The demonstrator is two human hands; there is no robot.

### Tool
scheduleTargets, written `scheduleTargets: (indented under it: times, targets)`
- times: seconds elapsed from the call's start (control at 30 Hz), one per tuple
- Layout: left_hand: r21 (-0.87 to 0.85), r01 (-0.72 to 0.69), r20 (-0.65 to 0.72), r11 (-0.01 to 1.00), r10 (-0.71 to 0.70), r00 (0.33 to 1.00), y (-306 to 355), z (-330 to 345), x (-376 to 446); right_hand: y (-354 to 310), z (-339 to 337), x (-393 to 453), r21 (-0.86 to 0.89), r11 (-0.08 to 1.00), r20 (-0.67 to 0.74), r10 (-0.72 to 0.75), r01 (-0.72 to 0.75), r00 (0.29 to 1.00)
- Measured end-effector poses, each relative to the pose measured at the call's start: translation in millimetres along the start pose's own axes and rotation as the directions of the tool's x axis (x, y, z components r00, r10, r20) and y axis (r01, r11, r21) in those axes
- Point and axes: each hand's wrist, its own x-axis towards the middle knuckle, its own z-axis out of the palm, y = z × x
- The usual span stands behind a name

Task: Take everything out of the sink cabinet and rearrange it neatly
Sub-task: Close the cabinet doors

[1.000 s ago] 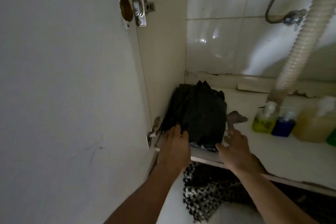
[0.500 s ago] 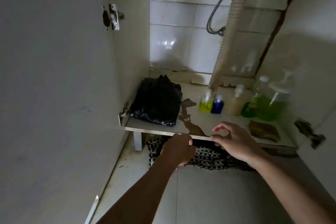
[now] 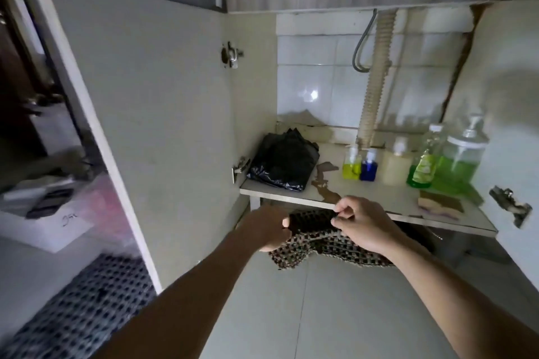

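- Both your hands, empty a moment ago, now hold the checkered mat (image 3: 329, 237) below the cabinet shelf's (image 3: 376, 198) front edge: left hand (image 3: 269, 227) curled round it, right hand (image 3: 360, 223) pinching.
- At 11 o'clock the black bag (image 3: 284, 165) stays shelved; emptying has barely begun.

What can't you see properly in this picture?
- Checkered mat, head view: its far part is hidden under the cabinet shelf and behind the right hand.
- Left hand: its fingers are tucked behind the mat.
- Green bottle: label too small to read.
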Motion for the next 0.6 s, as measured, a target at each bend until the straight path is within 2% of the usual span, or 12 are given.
scheduleTargets:
  times: [0.13, 0.2, 0.23, 0.27, 0.33, 0.37, 0.4, 0.43, 0.47, 0.5, 0.53, 0.6]
  targets:
    - [-0.012, 0.086, -0.223, 0.996, -0.087, 0.971, -27.9, -80.0, -55.3, -82.5, -13.0, -28.5, -0.030, 0.970, -0.098, -0.243, 0.241, 0.965]
    - [-0.073, 0.109, -0.396, 0.991, -0.129, 0.909, -40.4, -117.4, -77.5, -122.0, -23.7, -38.2, -0.053, 0.937, -0.139, -0.350, 0.346, 0.926]
    - [-0.110, 0.108, -0.516, 0.988, -0.149, 0.844, -44.9, -133.6, -89.4, -141.3, -30.0, -41.3, -0.058, 0.920, -0.154, -0.392, 0.388, 0.907]
    - [-0.147, 0.079, -0.663, 0.986, -0.157, 0.732, -47.8, -147.3, -101.3, -159.6, -36.0, -42.7, -0.063, 0.903, -0.168, -0.430, 0.426, 0.887]
    - [-0.119, -0.031, -0.921, 0.992, -0.098, 0.377, -55.3, -164.3, -122.3, -194.6, -44.5, -42.8, -0.107, 0.866, -0.180, -0.501, 0.489, 0.847]
    - [-0.086, -0.041, -0.971, 0.995, -0.075, 0.228, -60.7, -167.6, -130.6, -211.1, -46.8, -42.0, -0.129, 0.845, -0.183, -0.534, 0.518, 0.825]
    - [-0.102, -0.023, -0.985, 0.994, -0.098, 0.144, -67.6, -169.0, -136.5, -227.0, -47.9, -40.8, -0.137, 0.828, -0.186, -0.560, 0.543, 0.807]
    - [-0.176, 0.006, -0.977, 0.984, -0.175, 0.121, -74.2, -169.4, -142.1, -241.8, -47.6, -40.6, -0.135, 0.815, -0.182, -0.579, 0.564, 0.794]
    - [-0.296, 0.027, -0.943, 0.955, -0.297, 0.148, -84.4, -166.1, -143.1, -255.3, -45.9, -40.1, -0.130, 0.801, -0.176, -0.599, 0.584, 0.781]
    - [-0.432, 0.044, -0.875, 0.901, -0.431, 0.222, -92.4, -162.0, -143.3, -267.1, -43.1, -39.4, -0.132, 0.786, -0.169, -0.618, 0.604, 0.767]
    - [-0.546, 0.041, -0.783, 0.837, -0.528, 0.329, -99.2, -156.3, -142.0, -277.2, -39.6, -38.8, -0.140, 0.771, -0.162, -0.636, 0.621, 0.754]
    - [-0.660, -0.028, -0.639, 0.750, -0.542, 0.546, -107.2, -143.7, -136.5, -291.6, -33.2, -38.6, -0.163, 0.752, -0.148, -0.658, 0.638, 0.738]
